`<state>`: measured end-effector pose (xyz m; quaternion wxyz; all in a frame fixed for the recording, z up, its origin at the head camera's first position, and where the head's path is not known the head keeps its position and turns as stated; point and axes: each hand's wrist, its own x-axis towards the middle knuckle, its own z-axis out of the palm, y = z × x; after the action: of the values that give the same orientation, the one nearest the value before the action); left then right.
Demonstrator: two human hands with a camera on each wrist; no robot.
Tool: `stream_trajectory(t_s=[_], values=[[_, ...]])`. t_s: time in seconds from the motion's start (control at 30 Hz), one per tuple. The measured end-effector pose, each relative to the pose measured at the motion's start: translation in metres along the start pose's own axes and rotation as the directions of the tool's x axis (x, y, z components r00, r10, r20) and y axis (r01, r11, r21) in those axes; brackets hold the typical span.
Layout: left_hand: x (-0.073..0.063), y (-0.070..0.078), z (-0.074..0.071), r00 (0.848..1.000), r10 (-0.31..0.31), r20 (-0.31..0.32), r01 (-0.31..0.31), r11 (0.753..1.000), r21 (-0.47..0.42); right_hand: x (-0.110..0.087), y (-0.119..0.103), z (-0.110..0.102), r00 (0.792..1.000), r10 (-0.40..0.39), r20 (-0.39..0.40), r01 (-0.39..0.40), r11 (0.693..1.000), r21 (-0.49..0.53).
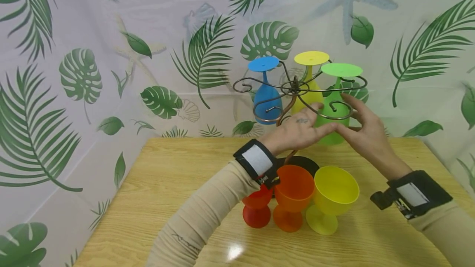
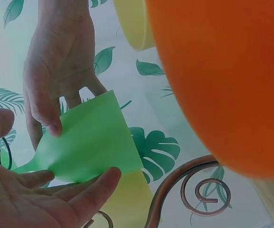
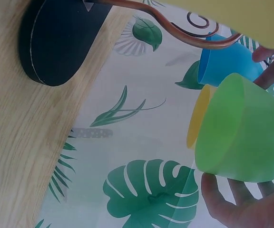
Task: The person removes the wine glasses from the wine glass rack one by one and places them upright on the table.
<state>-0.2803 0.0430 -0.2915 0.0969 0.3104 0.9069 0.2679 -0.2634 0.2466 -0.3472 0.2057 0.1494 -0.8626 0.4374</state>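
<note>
A green plastic goblet (image 1: pixel 332 137) is upside down at the right of a bronze wire rack (image 1: pixel 295 87), its foot above the curled wires. My right hand (image 1: pixel 367 135) holds its bowl, the thumb on the near side and fingers behind, as the left wrist view shows. The left hand (image 1: pixel 297 129) reaches across from the other side, and its nearly straight fingers (image 2: pixel 92 194) touch the bowl. A blue goblet (image 1: pixel 267 100) and a yellow goblet (image 1: pixel 311 57) hang upside down from the rack. Whether the green stem rests in a wire loop I cannot tell.
Upright in front of the rack's black base (image 1: pixel 302 164) stand a red goblet (image 1: pixel 257 215), an orange goblet (image 1: pixel 295 184) and a yellow goblet (image 1: pixel 335 190). My left forearm passes over the red one. Behind the wooden table (image 1: pixel 167 176) hangs a leaf-patterned cloth (image 1: pixel 208 73).
</note>
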Motion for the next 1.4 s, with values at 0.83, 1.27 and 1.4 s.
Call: stream_trajectory(t_s=[0.83, 1.27, 1.4], values=[[0.013, 0.01, 0.012, 0.994, 0.099, 0.048, -0.089, 0.98, -0.178, -0.015, 0.017, -0.014, 0.994, 0.016, -0.104, -0.016, 1.0, -0.004], [0.003, 0.019, 0.015, 0.993, 0.099, 0.061, -0.096, 0.994, -0.055, -0.034, 0.01, -0.021, 0.993, -0.006, -0.119, 0.007, 1.0, 0.009], [-0.002, 0.018, 0.017, 0.989, 0.138, 0.057, -0.136, 0.99, -0.039, -0.039, 0.009, -0.022, 0.994, -0.002, -0.107, 0.005, 1.0, 0.028]])
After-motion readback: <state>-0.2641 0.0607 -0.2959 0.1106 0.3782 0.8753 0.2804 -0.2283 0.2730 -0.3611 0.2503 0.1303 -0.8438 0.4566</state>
